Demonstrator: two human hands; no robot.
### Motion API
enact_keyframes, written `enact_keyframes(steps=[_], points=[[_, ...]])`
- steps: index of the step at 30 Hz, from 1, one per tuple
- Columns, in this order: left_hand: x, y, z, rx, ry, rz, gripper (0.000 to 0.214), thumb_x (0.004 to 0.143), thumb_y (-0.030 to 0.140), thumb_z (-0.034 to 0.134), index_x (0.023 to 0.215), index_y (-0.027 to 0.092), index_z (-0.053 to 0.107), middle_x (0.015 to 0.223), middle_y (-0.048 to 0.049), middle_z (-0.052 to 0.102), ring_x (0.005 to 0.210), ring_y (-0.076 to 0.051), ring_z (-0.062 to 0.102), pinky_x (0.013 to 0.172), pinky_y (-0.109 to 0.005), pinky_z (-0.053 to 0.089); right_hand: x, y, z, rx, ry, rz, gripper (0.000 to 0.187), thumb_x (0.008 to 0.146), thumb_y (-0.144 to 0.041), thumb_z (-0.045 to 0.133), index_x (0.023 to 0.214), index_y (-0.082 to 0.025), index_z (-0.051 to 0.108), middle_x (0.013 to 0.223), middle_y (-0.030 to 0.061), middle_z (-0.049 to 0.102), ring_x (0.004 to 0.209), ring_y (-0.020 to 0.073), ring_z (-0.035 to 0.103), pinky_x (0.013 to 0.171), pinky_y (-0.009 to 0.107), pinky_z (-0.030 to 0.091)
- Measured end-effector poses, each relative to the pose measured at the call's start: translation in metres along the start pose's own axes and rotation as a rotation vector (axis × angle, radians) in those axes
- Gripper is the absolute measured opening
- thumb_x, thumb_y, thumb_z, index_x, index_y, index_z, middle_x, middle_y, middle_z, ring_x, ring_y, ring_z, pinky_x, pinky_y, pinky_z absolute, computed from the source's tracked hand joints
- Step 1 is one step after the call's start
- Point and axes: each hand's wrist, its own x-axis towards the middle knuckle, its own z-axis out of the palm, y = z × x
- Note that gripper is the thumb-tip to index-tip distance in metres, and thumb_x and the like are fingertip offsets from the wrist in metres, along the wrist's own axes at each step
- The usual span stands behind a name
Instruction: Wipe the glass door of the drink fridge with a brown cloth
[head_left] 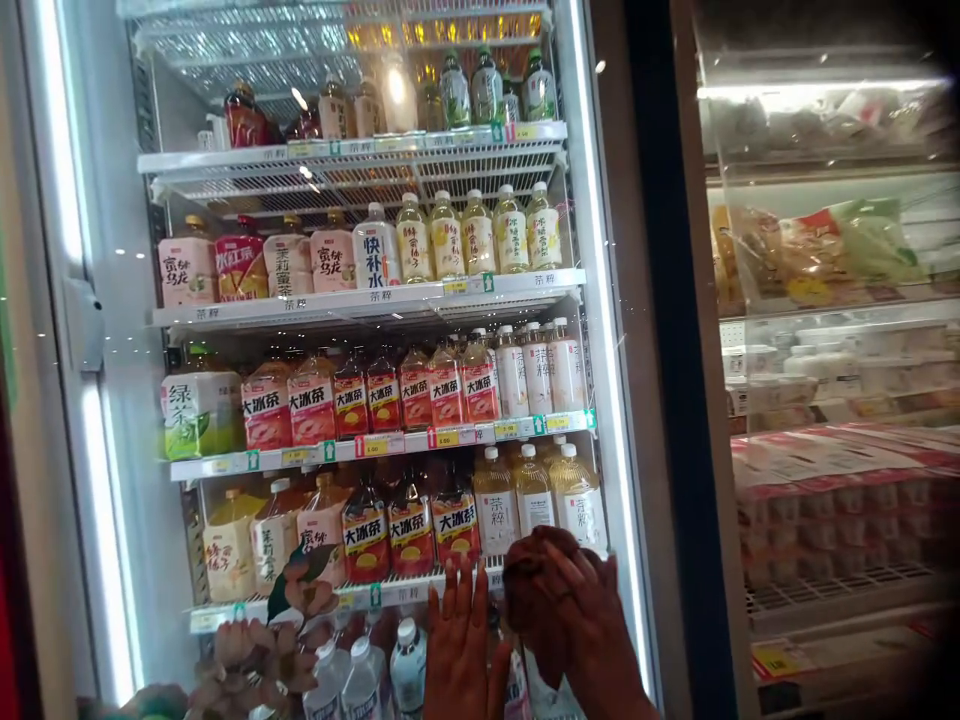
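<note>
My left hand [460, 640] is at the lower middle, its fingers stretched up and nearly flat toward the glass door [360, 325] of a drinks fridge. Just right of it, my right hand [592, 625] presses a crumpled dark brown cloth [527, 590] to the glass, fingers bent over the cloth's upper edge. Part of the cloth is hidden under that palm. Behind the glass, bottles of iced tea [409, 530] and pale yellow drinks [495, 500] line the shelf level with my fingertips. Flower decorations [255, 650] appear on the lower left of the door.
More bottles fill the fridge shelves [375, 300] above, with price tags along their edges. A bright light strip [607, 300] runs down the right side. Beyond the dark frame [664, 350], an open chiller [840, 400] holds packaged food. A door handle [84, 320] is at the left.
</note>
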Motion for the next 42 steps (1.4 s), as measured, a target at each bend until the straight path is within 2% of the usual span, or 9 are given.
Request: enact_keyframes(steps=[6, 13, 19, 22, 27, 31, 34, 37, 42], points=[[0.084, 0.013, 0.003, -0.019, 0.06, 0.068, 0.074, 0.101, 0.02, 0.052, 0.166, 0.013, 0.017, 0.173, -0.0128, 0.02, 0.163, -0.024, 0.01, 0.135, -0.042, 0.003, 0.101, 0.046, -0.016, 0.113, 0.157, 0.237, 0.048, 0.095, -0.021, 0.054, 0.142, -0.028, 0.055, 0.156, 0.0135, 0.05, 0.146, 0.0392, 0.046, 0.126, 0.075, 0.02], [0.155, 0.008, -0.008, -0.004, 0.085, 0.114, 0.071, 0.104, 0.028, 0.048, 0.167, 0.017, 0.017, 0.173, -0.0116, 0.02, 0.163, -0.024, 0.007, 0.134, -0.045, -0.002, 0.116, 0.077, -0.036, 0.014, -0.01, -0.284, 0.049, 0.097, -0.014, 0.051, 0.144, -0.026, 0.057, 0.154, 0.006, 0.057, 0.147, 0.0257, 0.046, 0.134, 0.058, 0.015], [0.203, 0.006, -0.009, -0.038, 0.08, 0.076, 0.072, 0.107, 0.037, 0.041, 0.168, 0.023, 0.006, 0.173, -0.011, 0.019, 0.163, -0.025, 0.009, 0.134, -0.052, 0.006, 0.197, 0.101, -0.051, -0.028, 0.129, 0.049, 0.053, 0.089, -0.017, 0.061, 0.142, -0.023, 0.057, 0.156, 0.0161, 0.051, 0.146, 0.0381, 0.047, 0.127, 0.072, 0.026], [0.231, 0.007, -0.01, -0.079, 0.078, -0.011, 0.072, 0.108, 0.042, 0.037, 0.168, 0.025, 0.001, 0.174, -0.0116, 0.016, 0.162, -0.03, 0.013, 0.132, -0.061, 0.013, 0.227, 0.084, -0.048, -0.019, 0.105, -0.02, 0.056, 0.089, -0.015, 0.061, 0.144, -0.017, 0.055, 0.154, 0.0197, 0.051, 0.146, 0.0384, 0.046, 0.124, 0.068, 0.036], [0.229, -0.002, -0.02, -0.052, 0.025, 0.061, 0.074, 0.107, 0.048, 0.036, 0.168, 0.026, 0.0, 0.173, -0.0113, 0.02, 0.162, -0.03, 0.013, 0.131, -0.061, 0.018, 0.201, 0.098, -0.053, -0.059, 0.007, -0.346, 0.048, 0.096, -0.018, 0.054, 0.144, -0.017, 0.053, 0.156, 0.0149, 0.051, 0.144, 0.0316, 0.047, 0.127, 0.06, 0.036], [0.235, -0.011, -0.025, -0.026, 0.01, 0.095, 0.074, 0.106, 0.051, 0.034, 0.168, 0.028, -0.001, 0.174, -0.0087, 0.016, 0.163, -0.027, 0.011, 0.133, -0.057, 0.015, 0.233, 0.118, -0.064, -0.128, 0.209, -0.075, 0.05, 0.094, -0.018, 0.053, 0.143, -0.012, 0.051, 0.155, 0.0221, 0.048, 0.148, 0.0343, 0.043, 0.127, 0.063, 0.032], [0.26, -0.011, -0.029, -0.051, 0.029, 0.044, 0.073, 0.106, 0.055, 0.032, 0.168, 0.028, 0.005, 0.174, -0.0082, 0.015, 0.163, -0.027, 0.011, 0.133, -0.057, 0.013, 0.285, 0.1, -0.064, -0.099, 0.247, -0.011, 0.056, 0.089, -0.026, 0.061, 0.141, -0.01, 0.051, 0.166, 0.0227, 0.033, 0.153, 0.0383, 0.033, 0.128, 0.064, 0.028], [0.28, -0.012, -0.037, -0.058, 0.062, 0.053, 0.071, 0.106, 0.056, 0.03, 0.168, 0.025, 0.011, 0.174, -0.0095, 0.016, 0.163, -0.027, 0.011, 0.133, -0.056, 0.012, 0.305, 0.075, -0.056, -0.004, 0.185, -0.164, 0.057, 0.086, -0.033, 0.066, 0.137, -0.009, 0.056, 0.161, 0.022, 0.04, 0.15, 0.0391, 0.035, 0.127, 0.064, 0.031], [0.273, -0.033, -0.055, 0.004, 0.07, 0.163, 0.072, 0.106, 0.055, 0.032, 0.168, 0.024, 0.009, 0.174, -0.0087, 0.018, 0.163, -0.026, 0.013, 0.134, -0.052, 0.01, 0.261, 0.087, -0.048, 0.05, 0.091, -0.53, 0.034, 0.093, -0.026, 0.057, 0.125, -0.017, 0.066, 0.141, 0.0126, 0.061, 0.142, 0.0304, 0.046, 0.127, 0.058, 0.036]])
